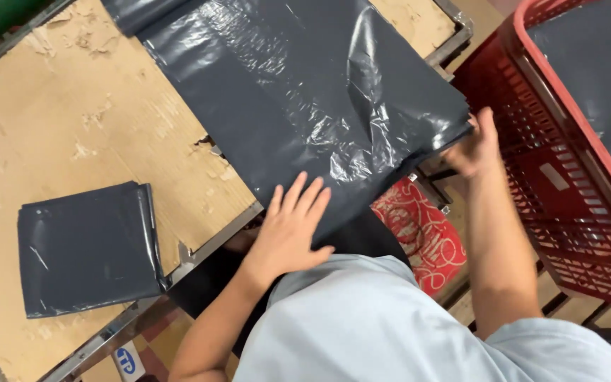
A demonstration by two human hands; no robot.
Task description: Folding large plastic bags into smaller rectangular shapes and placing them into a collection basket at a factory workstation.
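Note:
A large dark grey plastic bag (pixel 305 92) lies spread across the cardboard-covered table (pixel 72 106), its near edge hanging over the table's side. My left hand (pixel 291 226) rests flat on the bag's near edge with its fingers spread. My right hand (pixel 475 145) grips the bag's right corner, by the red crate. A folded stack of the same grey bags (pixel 86 247) sits on the cardboard at the left, away from both hands.
A red plastic lattice crate (pixel 567 177) stands at the right with more grey plastic (pixel 602 64) inside. A red patterned bag (pixel 419 226) lies on the floor below the table. The table has a metal rim (pixel 213 240). The cardboard is torn in places.

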